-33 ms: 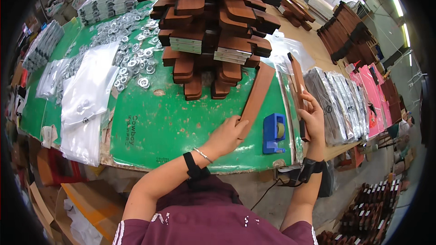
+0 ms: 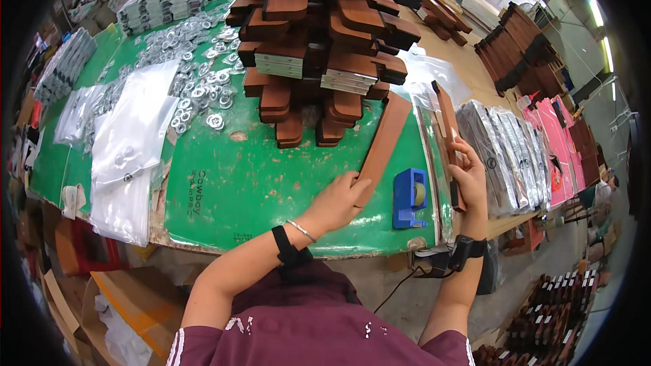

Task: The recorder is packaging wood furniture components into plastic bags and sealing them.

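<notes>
My left hand (image 2: pixel 341 201) is closed round the near end of a flat brown wooden slat (image 2: pixel 388 137), which slants away toward a tall stack of brown wooden pieces (image 2: pixel 349 105). My right hand (image 2: pixel 469 171) grips a second, darker-edged wooden slat (image 2: pixel 445 110) at the table's right side, fingers round its near half. The palm hides part of that slat. Between both hands a blue tape dispenser (image 2: pixel 403 198) with a roll of tape stands on the green tabletop (image 2: pixel 271 190).
Many metal washer-like parts (image 2: pixel 215 121) lie scattered at the left, beside clear plastic bags (image 2: pixel 125 183). Silvery wrapped packs (image 2: pixel 498 156) line the right edge. An open cardboard box (image 2: pixel 132 298) sits below the table at left. More brown pieces (image 2: pixel 553 312) are stacked at lower right.
</notes>
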Available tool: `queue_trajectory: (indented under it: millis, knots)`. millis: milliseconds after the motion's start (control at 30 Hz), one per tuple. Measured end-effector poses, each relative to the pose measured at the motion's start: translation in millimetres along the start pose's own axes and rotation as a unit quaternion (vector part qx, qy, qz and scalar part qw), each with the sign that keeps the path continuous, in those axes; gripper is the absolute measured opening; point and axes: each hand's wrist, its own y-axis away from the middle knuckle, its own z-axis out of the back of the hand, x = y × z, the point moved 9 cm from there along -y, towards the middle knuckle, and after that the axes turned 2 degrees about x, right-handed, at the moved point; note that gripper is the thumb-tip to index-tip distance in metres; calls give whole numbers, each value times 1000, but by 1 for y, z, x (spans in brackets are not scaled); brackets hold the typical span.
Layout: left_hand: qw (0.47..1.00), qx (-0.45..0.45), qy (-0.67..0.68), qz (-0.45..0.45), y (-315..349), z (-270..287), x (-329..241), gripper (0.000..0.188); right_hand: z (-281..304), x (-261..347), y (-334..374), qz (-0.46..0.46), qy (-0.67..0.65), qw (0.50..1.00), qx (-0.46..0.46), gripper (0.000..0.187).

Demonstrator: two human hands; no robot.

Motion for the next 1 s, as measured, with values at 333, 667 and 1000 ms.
queue_trajectory:
  millis: [333, 667, 1000]
  knots:
    - [997, 44, 39, -43, 16, 20, -7, 66, 40, -99, 18, 39, 454, 890, 24, 46]
    - [976, -98, -174, 83, 159, 195, 9, 52, -133, 59, 57, 187, 338, 916, 110, 35]
    - [656, -435, -210, 579, 660, 406, 57, 52, -324, 71, 111, 229, 248, 848, 409, 28]
